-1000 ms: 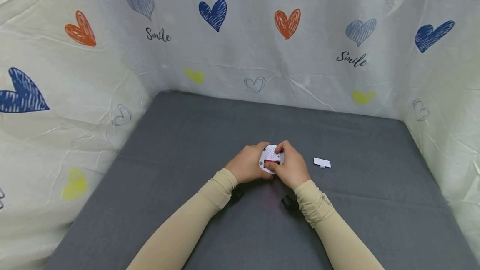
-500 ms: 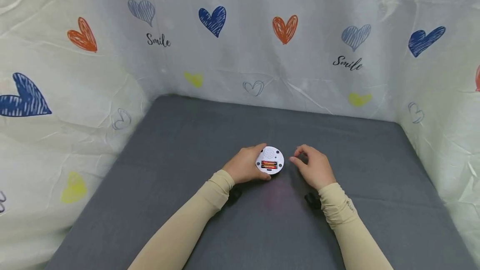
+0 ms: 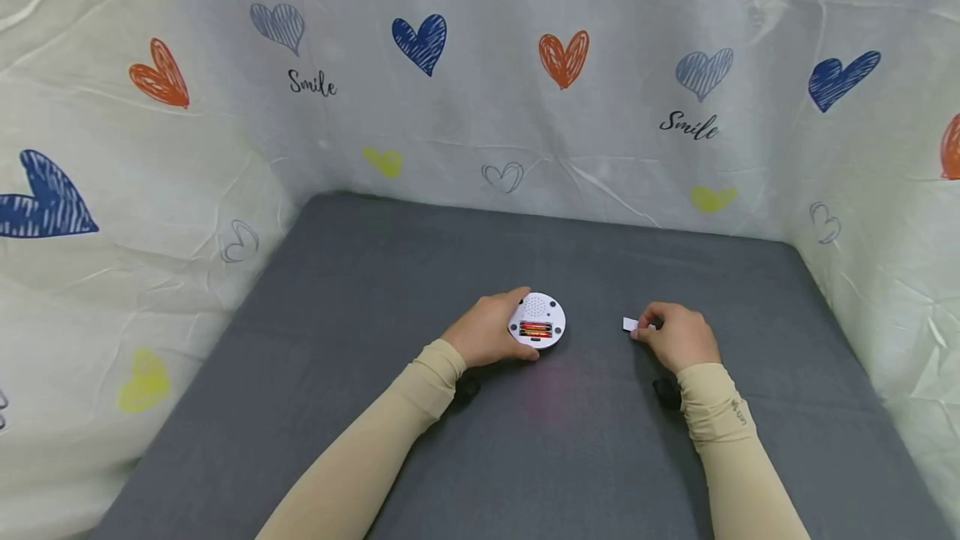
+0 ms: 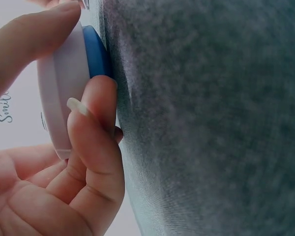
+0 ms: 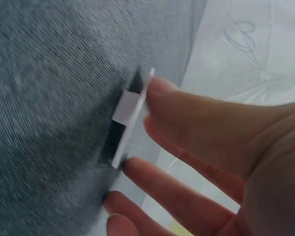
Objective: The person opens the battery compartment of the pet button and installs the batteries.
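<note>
My left hand point(image 3: 487, 330) grips a round white device point(image 3: 547, 307) by its left edge, underside up. Speaker holes, small dark feet and an uncovered compartment with two red-and-black batteries point(image 3: 536, 329) show on it. A blue part point(image 4: 97, 54) lies beneath the white body, against the cloth, in the left wrist view. To the right, my right hand point(image 3: 682, 336) has thumb and fingers at the small white battery cover point(image 3: 628, 324). Seen from the right wrist, the thumb lies on one end of the cover point(image 5: 132, 118), its tab sticking out, and a fingertip meets the other end.
Grey cloth point(image 3: 420, 257) covers the table. A white curtain point(image 3: 465, 107) printed with hearts and "Smile" stands behind and at both sides. Dark wrist cameras point(image 3: 666, 394) sit under the wrists.
My right hand has left the battery compartment and moved right to the battery cover on the cloth. The batteries now show fully. My left hand keeps its grip on the device.
</note>
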`<move>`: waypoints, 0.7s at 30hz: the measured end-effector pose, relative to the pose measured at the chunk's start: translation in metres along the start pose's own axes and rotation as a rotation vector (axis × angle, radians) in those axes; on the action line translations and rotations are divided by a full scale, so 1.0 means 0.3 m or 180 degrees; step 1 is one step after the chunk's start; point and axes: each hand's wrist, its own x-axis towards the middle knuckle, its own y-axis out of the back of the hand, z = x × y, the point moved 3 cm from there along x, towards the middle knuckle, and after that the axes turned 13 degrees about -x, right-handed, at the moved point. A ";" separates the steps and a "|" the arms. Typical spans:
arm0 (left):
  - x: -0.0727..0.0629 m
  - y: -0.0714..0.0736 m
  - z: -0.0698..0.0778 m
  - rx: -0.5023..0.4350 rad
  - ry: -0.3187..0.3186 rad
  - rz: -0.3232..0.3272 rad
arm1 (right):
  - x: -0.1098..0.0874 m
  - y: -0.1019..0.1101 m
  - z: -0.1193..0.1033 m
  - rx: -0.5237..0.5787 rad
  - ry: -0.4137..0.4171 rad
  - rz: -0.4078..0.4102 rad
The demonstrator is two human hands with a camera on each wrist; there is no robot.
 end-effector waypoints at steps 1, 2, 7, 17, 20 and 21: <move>0.000 0.000 -0.001 0.0004 -0.0001 0.0002 | 0.000 0.001 -0.001 -0.0012 -0.0012 -0.0035; 0.001 0.000 -0.002 0.0008 0.0003 0.0000 | 0.000 0.001 -0.001 -0.0017 -0.0031 -0.0064; 0.004 0.000 -0.007 0.0034 0.0006 0.0002 | 0.000 0.003 -0.007 -0.0038 -0.0071 -0.0072; 0.001 -0.004 -0.012 0.0062 0.0066 -0.0032 | 0.000 0.002 -0.020 -0.0144 -0.0060 0.0064; 0.000 -0.003 -0.009 0.0040 0.0088 -0.0056 | -0.001 0.004 -0.037 -0.0138 -0.0022 0.0140; -0.001 -0.002 -0.009 0.0025 0.0093 -0.0058 | -0.002 0.004 -0.045 -0.0125 0.0006 0.0165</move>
